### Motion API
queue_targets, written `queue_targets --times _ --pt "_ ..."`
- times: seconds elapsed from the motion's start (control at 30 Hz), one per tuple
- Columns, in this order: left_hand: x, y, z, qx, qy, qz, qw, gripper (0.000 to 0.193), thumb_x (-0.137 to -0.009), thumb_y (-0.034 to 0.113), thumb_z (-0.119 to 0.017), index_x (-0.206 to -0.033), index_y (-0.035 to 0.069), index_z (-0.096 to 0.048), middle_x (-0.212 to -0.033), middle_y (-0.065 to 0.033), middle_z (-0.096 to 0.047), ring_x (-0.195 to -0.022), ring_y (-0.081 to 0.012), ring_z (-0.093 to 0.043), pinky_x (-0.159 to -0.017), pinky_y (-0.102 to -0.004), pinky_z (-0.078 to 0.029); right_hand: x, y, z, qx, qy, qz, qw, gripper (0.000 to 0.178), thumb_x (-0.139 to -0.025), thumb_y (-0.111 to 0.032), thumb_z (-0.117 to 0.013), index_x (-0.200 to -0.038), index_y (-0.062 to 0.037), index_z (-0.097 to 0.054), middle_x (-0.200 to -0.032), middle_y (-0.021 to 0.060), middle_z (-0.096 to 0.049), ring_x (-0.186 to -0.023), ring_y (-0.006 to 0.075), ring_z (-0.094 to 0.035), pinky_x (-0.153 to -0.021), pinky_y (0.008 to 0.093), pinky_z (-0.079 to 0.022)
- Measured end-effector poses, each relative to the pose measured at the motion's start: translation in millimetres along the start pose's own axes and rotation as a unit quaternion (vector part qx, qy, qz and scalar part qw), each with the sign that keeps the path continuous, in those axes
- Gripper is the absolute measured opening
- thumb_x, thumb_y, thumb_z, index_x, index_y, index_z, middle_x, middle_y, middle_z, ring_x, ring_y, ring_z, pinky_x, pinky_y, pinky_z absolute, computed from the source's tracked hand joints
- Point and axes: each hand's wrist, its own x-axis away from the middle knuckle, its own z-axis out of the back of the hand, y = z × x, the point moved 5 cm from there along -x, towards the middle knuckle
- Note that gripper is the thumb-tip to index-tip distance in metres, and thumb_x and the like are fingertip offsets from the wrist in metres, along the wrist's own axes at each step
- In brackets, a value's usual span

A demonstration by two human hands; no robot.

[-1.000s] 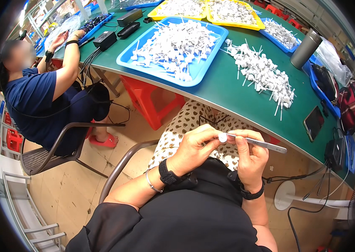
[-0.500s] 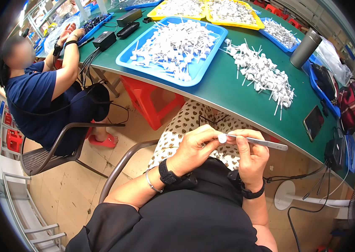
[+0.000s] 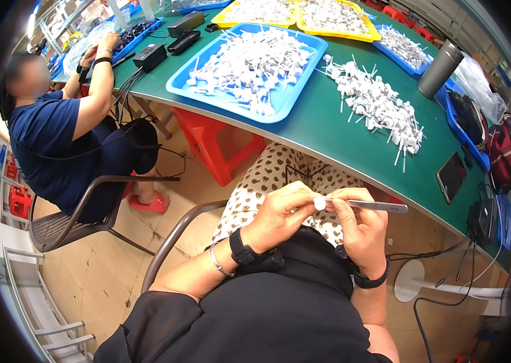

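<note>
Above my lap, my left hand [image 3: 284,212] pinches a small white plastic part [image 3: 320,204] with a round end. My right hand [image 3: 361,225] is closed around metal tweezers [image 3: 382,206], their broad end pointing out to the right. The tweezers' tips meet the white part between my two hands, partly hidden by fingers. On the green table [image 3: 322,130] ahead, a blue tray [image 3: 186,81] holds many similar white parts. A loose pile of white parts [image 3: 376,103] lies to the right of that tray.
Two yellow trays [image 3: 222,24] of white parts stand farther back. A grey bottle [image 3: 441,69], a phone [image 3: 451,176] and a black adapter [image 3: 481,221] are at the right. A red stool [image 3: 219,145] is under the table. A co-worker [image 3: 56,121] sits at left.
The tweezers have shifted slightly left and turned closer to level, along with my right hand. The white part has tilted a little. At left, the co-worker's hands have moved.
</note>
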Motion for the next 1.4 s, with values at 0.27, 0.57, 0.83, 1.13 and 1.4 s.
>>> queue_targets --times 0.27,0.57,0.83,1.13,1.4 --pt "-2 -11 1 0.043 -0.019 0.041 0.998 0.010 -0.092 0.000 -0.069 -0.102 0.000 -0.071 -0.087 -0.0066 -0.066 -0.073 -0.0130 -0.066 -0.064 -0.0253 -0.053 2 6 -3 -0.151 0.086 -0.018 0.985 0.011 -0.094 0.002 -0.066 -0.105 0.0046 -0.066 -0.098 0.0108 -0.070 -0.086 0.0148 -0.070 -0.076 0.0264 -0.057" --pt "-1 -8 2 0.033 -0.019 0.038 0.999 0.009 -0.093 0.001 -0.069 -0.101 -0.001 -0.072 -0.088 -0.0066 -0.066 -0.073 -0.0125 -0.066 -0.064 -0.0254 -0.053 2 7 -5 -0.060 0.061 0.037 0.996 0.009 -0.094 0.000 -0.067 -0.102 0.0035 -0.067 -0.096 0.0105 -0.071 -0.079 0.0145 -0.067 -0.070 0.0257 -0.053" --pt "-1 -9 2 0.014 -0.017 0.037 0.999 0.012 -0.092 0.000 -0.069 -0.104 0.000 -0.072 -0.087 -0.0064 -0.066 -0.073 -0.0131 -0.066 -0.065 -0.0255 -0.053 1 8 -6 -0.104 0.075 0.003 0.992 0.008 -0.095 0.001 -0.065 -0.102 0.0051 -0.067 -0.096 0.0113 -0.071 -0.083 0.0170 -0.071 -0.073 0.0268 -0.056" --pt "-1 -5 4 -0.009 -0.009 0.010 1.000 0.013 -0.090 0.001 -0.072 -0.103 0.002 -0.073 -0.087 -0.0064 -0.067 -0.073 -0.0137 -0.066 -0.065 -0.0260 -0.053 2 10 -8 -0.082 0.077 0.001 0.994 0.008 -0.095 0.002 -0.065 -0.102 0.0055 -0.067 -0.094 0.0114 -0.072 -0.082 0.0172 -0.071 -0.074 0.0276 -0.057" --pt "-1 -6 4 -0.012 -0.015 0.023 1.000 0.014 -0.091 0.003 -0.072 -0.104 0.004 -0.074 -0.086 -0.0063 -0.067 -0.073 -0.0132 -0.064 -0.065 -0.0264 -0.052 1 10 -8 -0.104 0.077 -0.009 0.992 0.007 -0.096 0.003 -0.062 -0.101 0.0072 -0.065 -0.095 0.0128 -0.071 -0.084 0.0192 -0.073 -0.077 0.0293 -0.059"
